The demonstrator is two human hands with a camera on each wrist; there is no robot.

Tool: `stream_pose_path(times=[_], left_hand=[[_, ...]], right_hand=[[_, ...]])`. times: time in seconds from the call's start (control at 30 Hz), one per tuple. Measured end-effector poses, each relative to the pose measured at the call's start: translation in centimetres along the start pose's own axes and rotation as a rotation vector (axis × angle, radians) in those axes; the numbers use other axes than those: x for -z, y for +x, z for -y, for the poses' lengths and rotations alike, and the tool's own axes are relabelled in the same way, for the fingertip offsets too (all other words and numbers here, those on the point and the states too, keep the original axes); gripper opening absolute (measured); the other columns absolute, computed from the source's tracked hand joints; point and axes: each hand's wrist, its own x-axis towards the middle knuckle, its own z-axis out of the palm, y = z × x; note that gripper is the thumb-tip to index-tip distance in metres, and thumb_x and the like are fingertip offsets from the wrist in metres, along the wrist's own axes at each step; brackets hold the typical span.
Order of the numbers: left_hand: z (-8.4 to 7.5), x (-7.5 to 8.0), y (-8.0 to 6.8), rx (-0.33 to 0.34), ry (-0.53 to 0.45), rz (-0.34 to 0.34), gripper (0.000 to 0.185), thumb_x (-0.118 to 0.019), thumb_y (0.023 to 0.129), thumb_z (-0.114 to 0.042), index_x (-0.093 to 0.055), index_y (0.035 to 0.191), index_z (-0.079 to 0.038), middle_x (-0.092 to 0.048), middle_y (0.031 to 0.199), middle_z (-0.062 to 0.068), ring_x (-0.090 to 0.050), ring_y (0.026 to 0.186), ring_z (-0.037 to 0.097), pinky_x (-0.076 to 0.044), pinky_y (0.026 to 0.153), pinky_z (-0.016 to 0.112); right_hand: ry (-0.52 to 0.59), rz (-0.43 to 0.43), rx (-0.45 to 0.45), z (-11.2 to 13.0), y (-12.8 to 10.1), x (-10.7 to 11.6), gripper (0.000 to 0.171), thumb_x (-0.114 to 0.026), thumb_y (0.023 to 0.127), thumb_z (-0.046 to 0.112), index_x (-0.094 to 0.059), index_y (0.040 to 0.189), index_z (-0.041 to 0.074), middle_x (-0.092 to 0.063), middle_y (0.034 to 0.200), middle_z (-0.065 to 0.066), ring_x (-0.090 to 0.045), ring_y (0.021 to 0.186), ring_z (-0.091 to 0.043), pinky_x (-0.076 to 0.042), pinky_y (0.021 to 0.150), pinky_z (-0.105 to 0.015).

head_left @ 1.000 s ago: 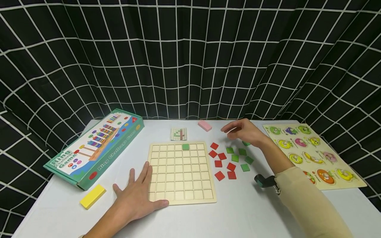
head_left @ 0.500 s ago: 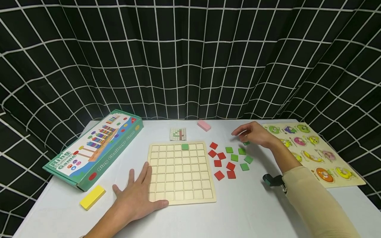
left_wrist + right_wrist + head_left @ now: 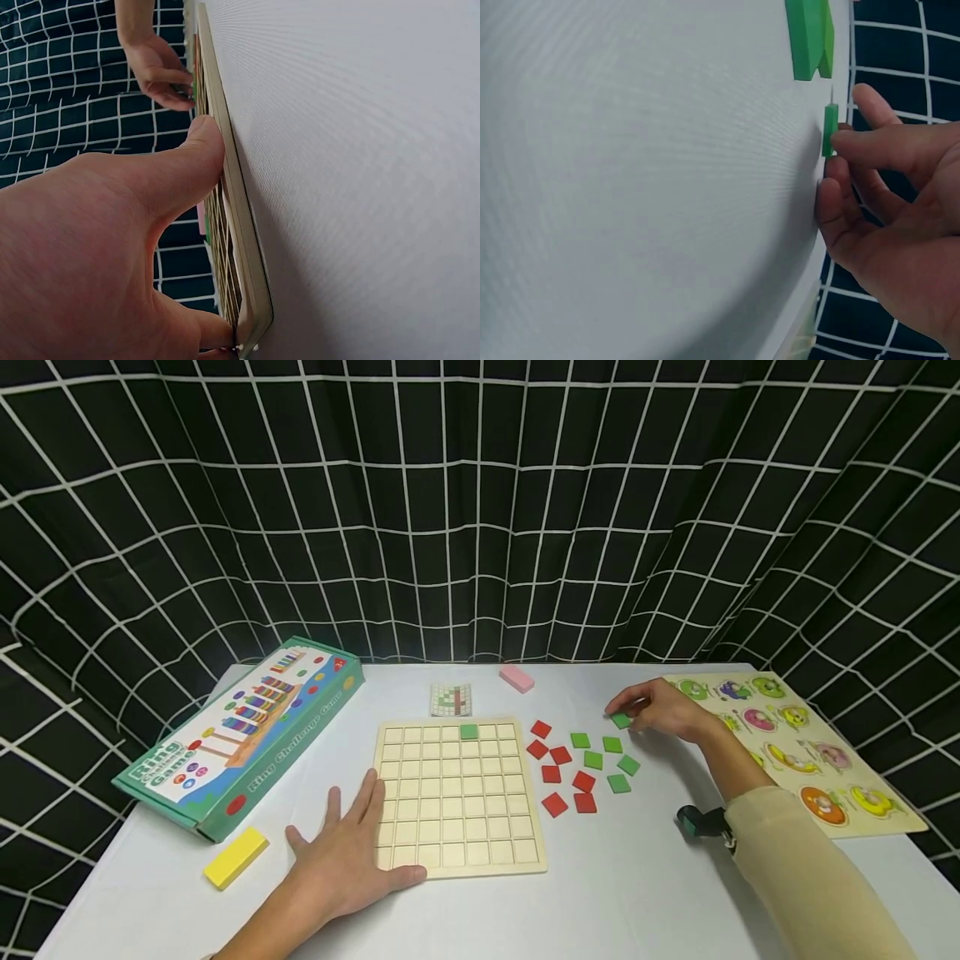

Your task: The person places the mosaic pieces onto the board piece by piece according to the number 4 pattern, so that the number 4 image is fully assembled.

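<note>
The right hand (image 3: 663, 708) is at the far side of the white worktop (image 3: 637, 885), fingers curled, pinching a green tile (image 3: 621, 721) at its edge; the right wrist view shows that tile (image 3: 828, 130) tipped up on edge between fingertip and thumb, just off the worktop. That tile sits at the back of the loose green tiles (image 3: 604, 758), beside the red tiles (image 3: 561, 770), all lying just right of the wooden grid board (image 3: 457, 793). One green square (image 3: 468, 731) is seated in the board's top row. The left hand (image 3: 347, 860) lies spread flat on the worktop, fingers straight, thumb (image 3: 196, 161) pressed along the board's near edge. Off to the left, a ring game box (image 3: 238, 731) and a yellow block (image 3: 235, 856); at the back, a pattern card (image 3: 451, 699) and a pink block (image 3: 516, 677); right, an animal puzzle board (image 3: 795, 752).
</note>
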Motion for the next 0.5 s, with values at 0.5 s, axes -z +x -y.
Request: stream_pose_path(times=[0.5], left_hand=[[-0.04, 0.03, -0.07, -0.005, -0.004, -0.006, 0.131, -0.075, 0.072, -0.080, -0.023, 0.166, -0.004, -0.012, 0.176, 0.014, -0.013, 0.153, 0.062, -0.007, 0.092, 0.098]], right_hand=[[-0.119, -0.026, 0.027, -0.05, 0.24, -0.27, 0.037, -0.072, 0.082, -0.013, -0.076, 0.116, -0.003, -0.069, 0.124, -0.024, -0.056, 0.102, -0.031, -0.050, 0.078, -0.023]])
